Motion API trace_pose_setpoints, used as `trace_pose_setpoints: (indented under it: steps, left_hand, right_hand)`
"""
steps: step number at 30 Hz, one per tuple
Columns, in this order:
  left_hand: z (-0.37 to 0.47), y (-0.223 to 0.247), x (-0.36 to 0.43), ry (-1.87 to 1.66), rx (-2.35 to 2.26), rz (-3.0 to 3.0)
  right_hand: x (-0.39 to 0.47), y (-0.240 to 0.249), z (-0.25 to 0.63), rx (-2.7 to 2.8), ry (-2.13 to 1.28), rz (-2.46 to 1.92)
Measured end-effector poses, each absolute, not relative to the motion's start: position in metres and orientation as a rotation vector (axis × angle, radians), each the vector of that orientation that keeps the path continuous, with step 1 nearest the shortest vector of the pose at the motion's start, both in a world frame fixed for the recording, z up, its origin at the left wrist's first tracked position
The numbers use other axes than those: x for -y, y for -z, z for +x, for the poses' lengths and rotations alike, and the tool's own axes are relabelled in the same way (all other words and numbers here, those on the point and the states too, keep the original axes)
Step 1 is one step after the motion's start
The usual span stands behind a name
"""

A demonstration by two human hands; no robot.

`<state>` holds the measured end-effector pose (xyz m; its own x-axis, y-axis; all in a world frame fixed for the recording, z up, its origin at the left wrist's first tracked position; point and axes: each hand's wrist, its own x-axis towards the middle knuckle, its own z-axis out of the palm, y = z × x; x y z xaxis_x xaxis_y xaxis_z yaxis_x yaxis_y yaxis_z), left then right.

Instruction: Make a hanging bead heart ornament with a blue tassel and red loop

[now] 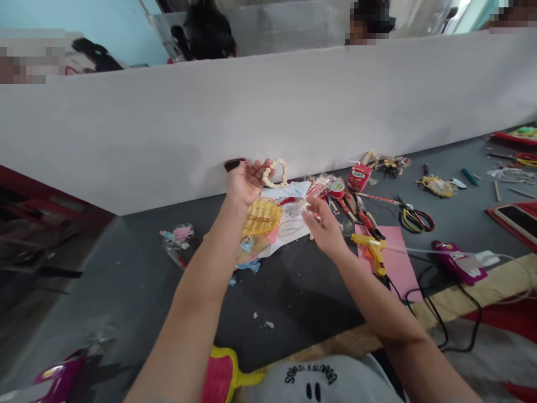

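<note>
My left hand [248, 180] reaches toward the back of the table, its fingers closed on the edge of a cream braided ring [276, 173], which is held up in front of the white partition. Below that wrist lies a yellow woven wicker piece [263, 217] on papers, with light blue tassels [248, 265] beside it. My right hand [322, 221] hovers by clear plastic packets [321, 187], fingers curled together; what they pinch, if anything, is too small to make out. A spool with a red rim [337, 190] stands just beyond it.
A yellow glue gun [373, 252] rests on pink paper [396, 263]. Scissors [413, 218], a red drink carton [359, 176] and a purple device [459, 263] with cables are to the right. A white partition [210, 123] closes the back, people beyond it.
</note>
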<state>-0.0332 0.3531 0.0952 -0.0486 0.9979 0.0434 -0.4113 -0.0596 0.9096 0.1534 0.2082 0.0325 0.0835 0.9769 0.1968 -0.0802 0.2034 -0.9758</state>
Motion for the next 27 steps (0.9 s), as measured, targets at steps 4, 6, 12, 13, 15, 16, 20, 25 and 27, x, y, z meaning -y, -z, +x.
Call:
trace_pose_setpoints:
  steps: [4,6,12,13,15,16,20,25,27]
  left_hand:
    - [-0.029,-0.098,-0.31,-1.446,-0.884,0.939]
    - [-0.03,-0.099,-0.296,-1.439,-0.897,0.946]
    - [-0.037,-0.095,-0.272,-1.447,-0.905,0.817]
    - [-0.037,-0.094,-0.269,-1.446,-0.889,0.776]
    - [-0.037,-0.089,-0.261,-1.45,-0.839,0.689]
    - [-0.037,-0.086,-0.257,-1.452,-0.817,0.645]
    - [-0.035,-0.074,-0.24,-1.448,-0.806,0.536]
    - [-0.032,-0.066,-0.224,-1.452,-0.804,0.377]
    - [-0.03,-0.064,-0.219,-1.44,-0.798,0.325]
  right_hand:
    - [-0.255,-0.046,0.147,0.913,-1.34,-0.894]
    - [-0.26,-0.049,0.14,0.87,-1.465,-0.816]
    - [-0.242,-0.054,0.135,0.901,-1.55,-0.722]
    - [-0.24,-0.054,0.135,0.907,-1.554,-0.723]
    - [-0.239,-0.054,0.138,0.927,-1.544,-0.744]
    - [-0.239,-0.055,0.139,0.943,-1.528,-0.762]
    - [-0.243,-0.057,0.144,1.007,-1.463,-0.837]
    - [-0.249,-0.057,0.151,1.086,-1.418,-0.901]
    - [-0.251,-0.056,0.152,1.119,-1.401,-0.91]
